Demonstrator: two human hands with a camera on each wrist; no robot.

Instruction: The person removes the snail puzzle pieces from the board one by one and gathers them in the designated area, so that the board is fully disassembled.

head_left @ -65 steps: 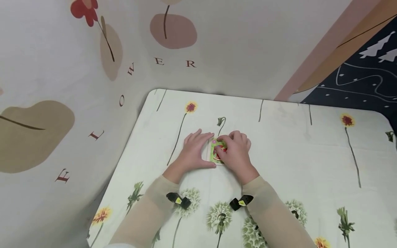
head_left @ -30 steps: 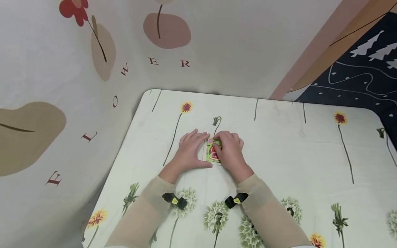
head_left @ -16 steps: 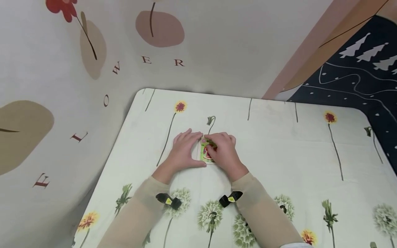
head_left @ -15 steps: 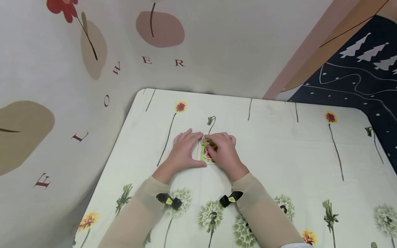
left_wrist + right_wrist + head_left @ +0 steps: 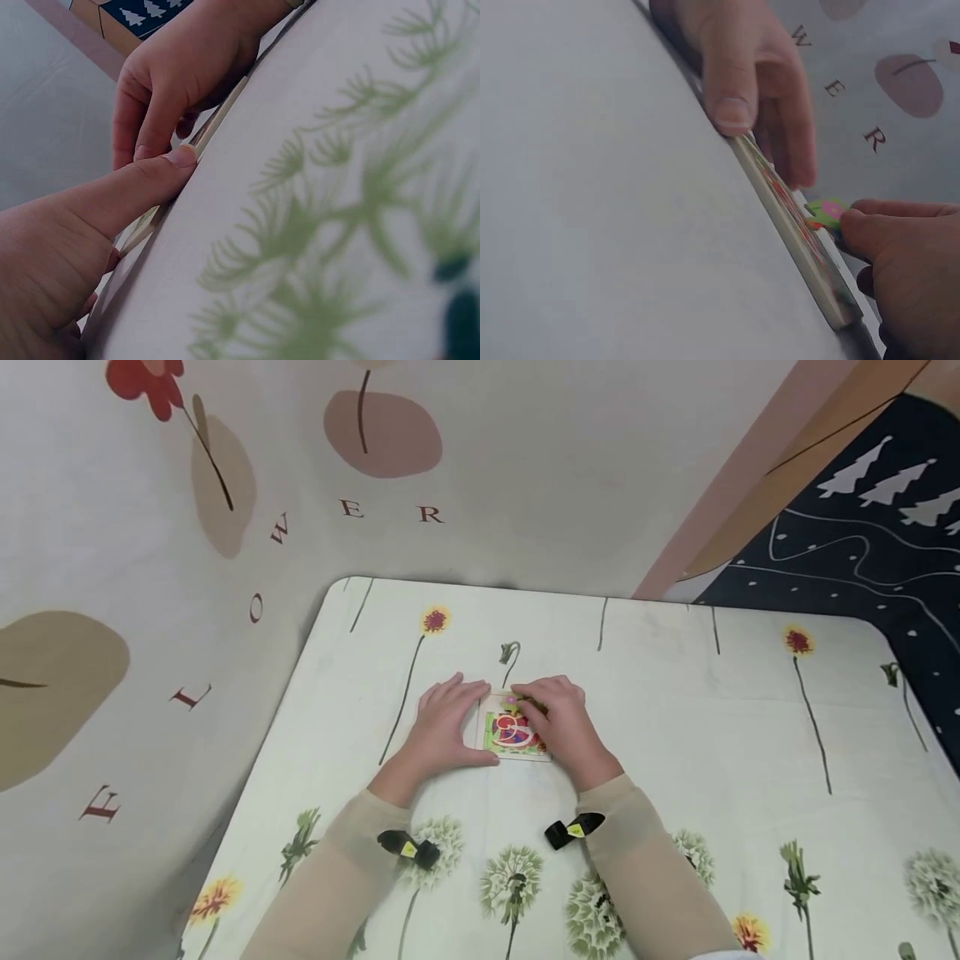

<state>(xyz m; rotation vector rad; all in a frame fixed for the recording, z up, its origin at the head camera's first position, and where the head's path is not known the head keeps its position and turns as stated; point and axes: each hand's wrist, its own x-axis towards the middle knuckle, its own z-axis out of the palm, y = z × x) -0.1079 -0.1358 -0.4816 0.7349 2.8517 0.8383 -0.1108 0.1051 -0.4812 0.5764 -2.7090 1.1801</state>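
Observation:
A small jigsaw puzzle board (image 5: 516, 734) lies flat on the table, with a red and purple picture on green inside a pale frame. My left hand (image 5: 444, 727) holds the board at its left side, thumb along the near edge and fingers at the far edge. In the left wrist view the left thumb (image 5: 142, 184) presses on the board's edge. My right hand (image 5: 562, 722) pinches a green puzzle piece with a pink flower (image 5: 826, 210), raised above the board's far part. The right fingers hide part of that piece and the board's far right corner.
A white cloth with printed dandelions and flowers covers the table (image 5: 697, 735). A pale printed curtain (image 5: 525, 485) hangs behind its far edge and along the left, with a dark tree-patterned part (image 5: 855, 543) at the right.
My right hand has lifted the green piece out of the board and shifted a little right, baring pale board beneath and more of the red picture. The left hand stays on the board.

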